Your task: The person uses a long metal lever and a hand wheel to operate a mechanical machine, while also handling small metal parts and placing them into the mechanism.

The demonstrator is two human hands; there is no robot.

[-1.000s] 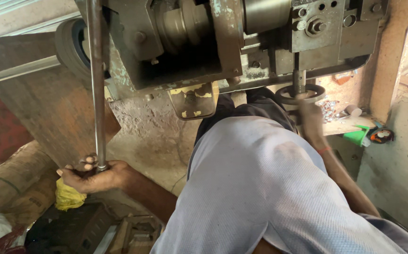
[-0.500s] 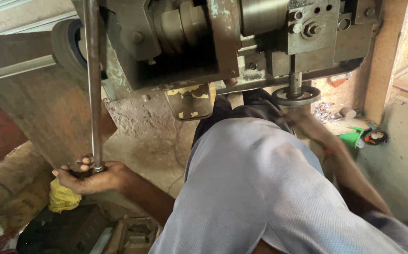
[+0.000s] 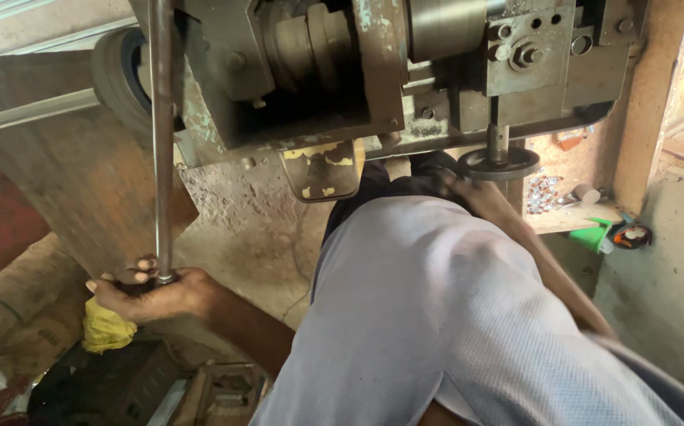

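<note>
Left hand [image 3: 148, 290] closed round bottom end of long steel lever rod [image 3: 160, 142], same grip and spot as a second ago; rod upright beside machine body [image 3: 310, 79]. Right hand [image 3: 468, 189] blurred, now up under round die plate [image 3: 498, 163], nearer than before; grip cannot be told. Means lever held ready while right hand works at die. Yellow cloth [image 3: 109, 327] below left hand.
</note>
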